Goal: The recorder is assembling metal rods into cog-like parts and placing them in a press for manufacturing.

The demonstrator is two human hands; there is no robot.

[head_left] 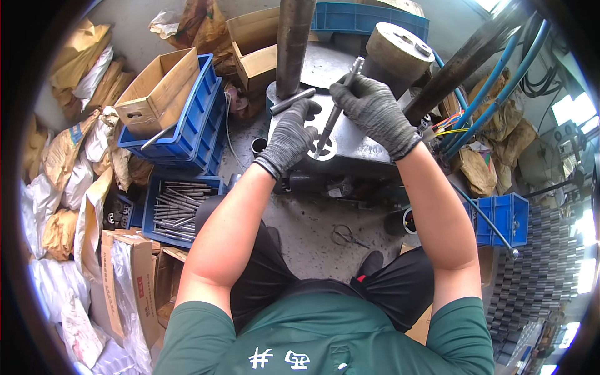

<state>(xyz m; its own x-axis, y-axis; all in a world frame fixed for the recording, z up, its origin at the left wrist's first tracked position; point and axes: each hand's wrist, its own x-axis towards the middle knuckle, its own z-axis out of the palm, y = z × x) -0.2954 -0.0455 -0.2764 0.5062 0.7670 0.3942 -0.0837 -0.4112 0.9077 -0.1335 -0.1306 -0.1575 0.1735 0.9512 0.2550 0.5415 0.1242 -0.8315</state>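
Note:
Both my hands wear dark grey knit gloves. My left hand (289, 137) is closed about a short, smooth metal cylinder (291, 101), which slants up to the right above the fingers. To its right, my right hand (374, 111) grips a longer steel shaft (330, 124) between thumb and fingers. The shaft's stepped, ridged end points up past the knuckles. Its lower end is down at a round, slotted metal fitting (322, 149) on the machine bed (365, 145); I cannot tell whether it touches.
Thick steel columns (294, 50) and a heavy cylindrical block (400, 53) rise behind my hands. At left, a blue crate (148, 215) holds many metal shafts below stacked crates (203, 125) with a cardboard box (156, 94). Scissors (350, 237) lie on the floor; stacked metal pieces (531, 275) stand right.

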